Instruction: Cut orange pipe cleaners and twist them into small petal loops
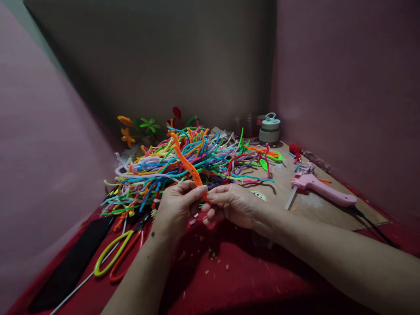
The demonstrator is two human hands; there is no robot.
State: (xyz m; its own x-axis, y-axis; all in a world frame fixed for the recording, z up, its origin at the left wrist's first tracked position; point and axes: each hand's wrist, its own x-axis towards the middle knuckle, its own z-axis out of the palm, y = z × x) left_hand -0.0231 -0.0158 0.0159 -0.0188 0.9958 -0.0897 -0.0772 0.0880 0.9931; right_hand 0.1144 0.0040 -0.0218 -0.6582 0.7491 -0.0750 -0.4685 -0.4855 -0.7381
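Between my two hands is a folded strip of orange pipe cleaner (188, 167), its free ends pointing up and away from me. My left hand (177, 205) pinches it between thumb and fingers partway along. Close beside, my right hand (231, 203) grips its lower end, with the fingers curled. Just behind the hands lies a big heap of multicoloured pipe cleaners (154, 164), which the orange strip partly overlaps. Both hands are held above the red cloth (229, 271), where small orange and green scraps are scattered.
A pink glue gun (328, 190) with a cord lies on a brown board (341, 214) at right. Scissors (113, 253) with yellow and red handles, a thin white rod (75, 288) and a black strip (74, 262) lie at left. Pipe-cleaner flowers (127, 137) and a pale-green container (269, 129) stand behind.
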